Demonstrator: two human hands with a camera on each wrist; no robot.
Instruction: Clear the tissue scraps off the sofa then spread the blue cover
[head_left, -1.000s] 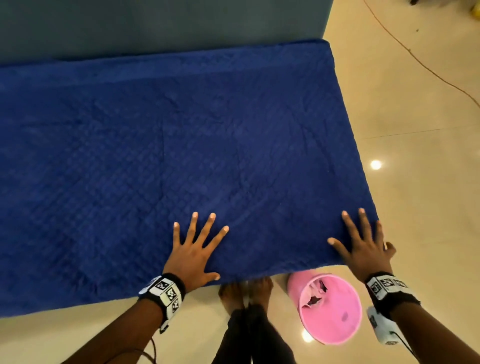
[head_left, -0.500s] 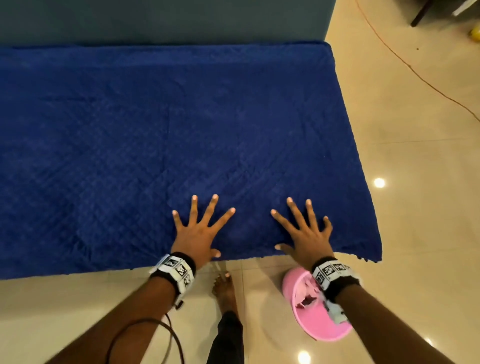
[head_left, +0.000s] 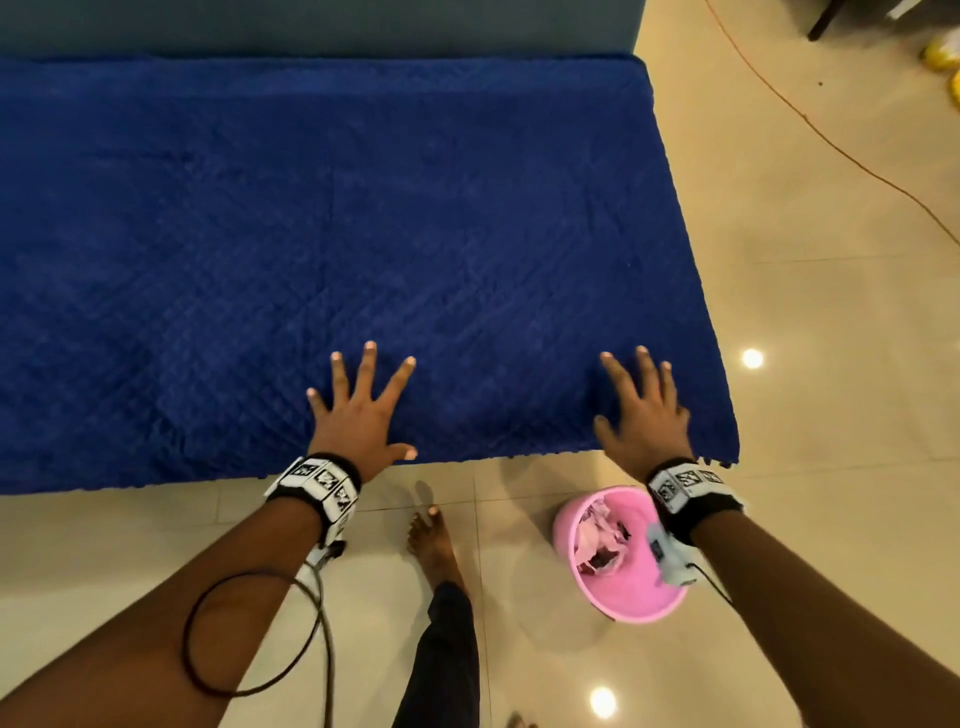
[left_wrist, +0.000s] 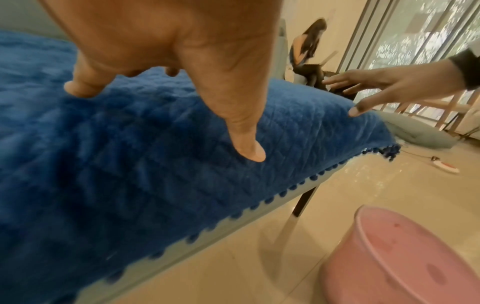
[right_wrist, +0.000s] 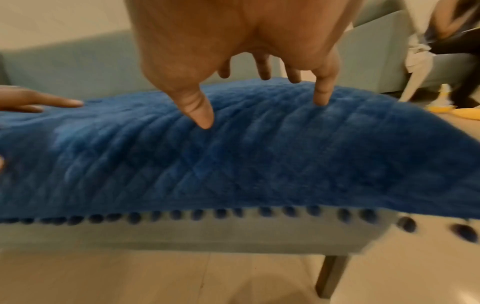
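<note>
The quilted blue cover (head_left: 363, 234) lies flat over the grey-green sofa seat (right_wrist: 207, 236), its pom-pom fringe along the front edge. My left hand (head_left: 358, 410) lies with spread straight fingers on the cover near the front edge; the left wrist view shows the left hand (left_wrist: 166, 61) over the cloth. My right hand (head_left: 644, 410) lies flat with straight fingers near the cover's front right corner; in the right wrist view the right hand (right_wrist: 254, 82) has its fingertips touching the fabric. Tissue scraps (head_left: 600, 540) sit inside the pink bin (head_left: 628, 597). I see no scraps on the cover.
The pink bin (left_wrist: 405, 259) stands on the tiled floor just below my right wrist. My bare foot (head_left: 434, 540) is in front of the sofa. An orange cable (head_left: 841, 150) crosses the floor at right. Another person (left_wrist: 306, 53) sits beyond the sofa's right end.
My right hand slid right along the cover's front edge, back toward the right corner. The left hand stays flat in about the same place.
</note>
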